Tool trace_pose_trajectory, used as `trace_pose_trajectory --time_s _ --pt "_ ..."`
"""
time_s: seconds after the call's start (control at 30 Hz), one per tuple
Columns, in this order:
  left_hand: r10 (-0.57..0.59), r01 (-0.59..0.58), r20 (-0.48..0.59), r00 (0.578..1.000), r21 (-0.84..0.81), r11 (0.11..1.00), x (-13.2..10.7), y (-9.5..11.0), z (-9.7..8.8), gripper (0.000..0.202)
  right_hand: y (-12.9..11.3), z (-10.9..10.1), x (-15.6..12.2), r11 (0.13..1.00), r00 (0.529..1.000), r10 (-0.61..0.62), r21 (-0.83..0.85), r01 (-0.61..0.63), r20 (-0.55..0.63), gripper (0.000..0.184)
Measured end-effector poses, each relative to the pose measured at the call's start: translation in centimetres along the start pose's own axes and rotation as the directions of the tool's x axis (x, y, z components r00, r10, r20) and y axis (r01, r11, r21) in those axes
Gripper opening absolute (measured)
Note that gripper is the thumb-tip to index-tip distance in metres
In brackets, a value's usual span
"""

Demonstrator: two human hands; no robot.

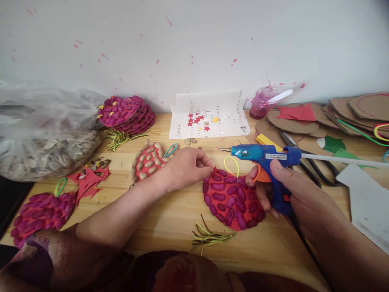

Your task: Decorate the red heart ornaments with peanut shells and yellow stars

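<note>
Finding passing room on bare wooden tabletop [168,221] between left forearm [121,213] and yarn tassel [212,237]. Noting right side obstructed by hot-glue gun [278,160], its protruding glue stick [331,158], black-handled scissors [330,178] and stacked cardboard discs [349,109]; left rear by bulging plastic bag [45,121].

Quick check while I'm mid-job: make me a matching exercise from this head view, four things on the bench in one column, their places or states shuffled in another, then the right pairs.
Things
1. Blue pistol-shaped glue gun
2. Central round red disc covered in purple peanuts
3. White printed paper sheet
4. Small see-through cup

Places or states
A. Bears small red stars
B. Stained pink, with a white stick leaning out
C. Held in the right hand
D. Has a thin yellow loop at its far edge

Pairs: 1-C; 2-D; 3-A; 4-B
</note>
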State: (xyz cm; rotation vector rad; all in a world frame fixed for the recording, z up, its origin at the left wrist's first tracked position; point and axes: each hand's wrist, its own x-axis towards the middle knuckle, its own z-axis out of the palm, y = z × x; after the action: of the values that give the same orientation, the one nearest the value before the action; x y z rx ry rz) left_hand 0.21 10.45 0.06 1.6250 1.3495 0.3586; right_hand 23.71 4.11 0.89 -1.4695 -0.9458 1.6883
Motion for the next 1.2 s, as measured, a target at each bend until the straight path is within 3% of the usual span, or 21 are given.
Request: trace_pose_trajectory --time_s 0.3,0.63,0.73,0.83,0.93,1.03,1.1,1.2 --pt "-0.014 0.014 0.009 1.000 0.020 1.000 0.0 0.3 0.0 0.007 0.0 -0.2 0.0 1.000 1.000 0.008 -0.006 -0.008 0.003 0.052" --pt "-0.033 0.036 -0.022 0.999 0.150 0.988 -0.2 1.2 0.0 0.004 0.0 -0.2 0.1 1.000 1.000 0.004 -0.003 -0.004 -0.002 0.051" --pt "0.008 -0.003 -0.028 1.000 0.154 0.988 -0.8 0.9 -0.2 0.008 -0.2 0.0 0.0 1.000 1.000 -0.013 -0.022 0.013 -0.008 0.051" --pt "0.134 -0.119 -0.068 0.989 0.189 0.975 -1.9 0.3 -0.3 0.007 -0.4 0.3 -0.1 0.998 0.998 -0.057 -0.014 0.057 -0.025 0.048" --pt "0.366 -0.314 -0.141 0.920 0.294 0.903 -3.2 -0.4 -0.1 0.006 -0.4 0.5 -0.1 0.997 0.995 -0.079 0.008 0.079 -0.054 0.046" --pt "0.602 -0.497 -0.124 0.789 0.446 0.744 -4.0 -1.2 0.3 0.021 -0.4 0.5 0.0 0.998 0.997 -0.068 0.011 0.069 -0.039 0.046" --pt "0.671 -0.543 -0.067 0.738 0.532 0.650 -4.2 -1.8 0.5 0.029 -0.3 0.3 0.1 0.998 0.998 -0.056 0.011 0.056 -0.029 0.046" --pt "0.702 -0.563 0.008 0.712 0.603 0.565 -4.1 -2.4 0.7 0.035 -0.2 0.1 0.2 0.999 0.999 -0.045 0.007 0.045 -0.021 0.048"
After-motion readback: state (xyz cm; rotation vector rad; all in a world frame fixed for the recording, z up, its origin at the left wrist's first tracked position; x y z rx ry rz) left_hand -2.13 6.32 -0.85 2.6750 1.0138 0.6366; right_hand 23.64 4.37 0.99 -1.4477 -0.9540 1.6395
